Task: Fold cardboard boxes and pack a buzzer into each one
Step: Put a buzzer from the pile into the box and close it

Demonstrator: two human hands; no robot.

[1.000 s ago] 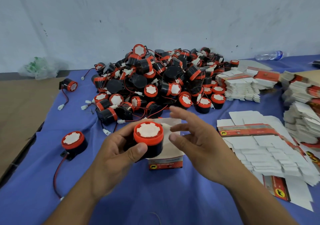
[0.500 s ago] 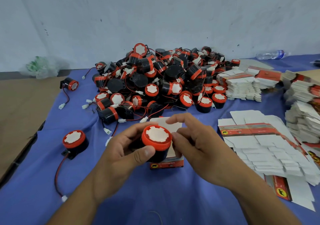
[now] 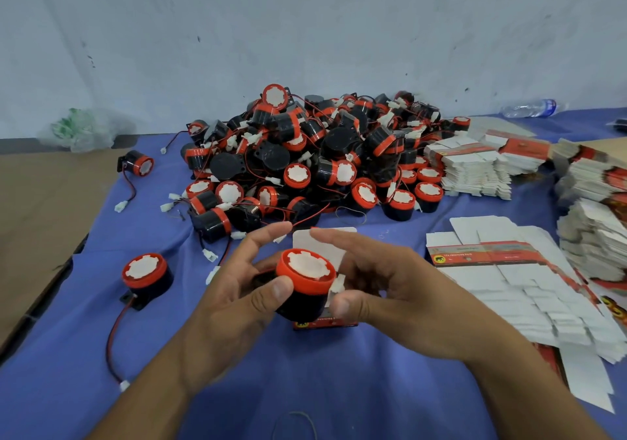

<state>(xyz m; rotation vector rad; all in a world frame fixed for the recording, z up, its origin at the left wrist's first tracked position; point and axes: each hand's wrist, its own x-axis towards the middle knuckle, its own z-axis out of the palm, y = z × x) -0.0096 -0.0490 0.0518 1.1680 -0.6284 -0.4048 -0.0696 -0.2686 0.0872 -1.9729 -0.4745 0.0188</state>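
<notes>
My left hand (image 3: pixel 230 304) grips a buzzer (image 3: pixel 305 283) just above the open box (image 3: pixel 325 322) on the blue cloth (image 3: pixel 305 388). Right hand (image 3: pixel 400 304) pinches its white connector (image 3: pixel 335 285) beside the cap.

Two hands (image 3: pixel 234 307) (image 3: pixel 403 297), one held buzzer (image 3: pixel 307 280), one upright box (image 3: pixel 303 248).

A black buzzer (image 3: pixel 307 282) with a red rim and white face, tilted face-up, sits above an upright open white box (image 3: pixel 324 241) with a red band.
</notes>
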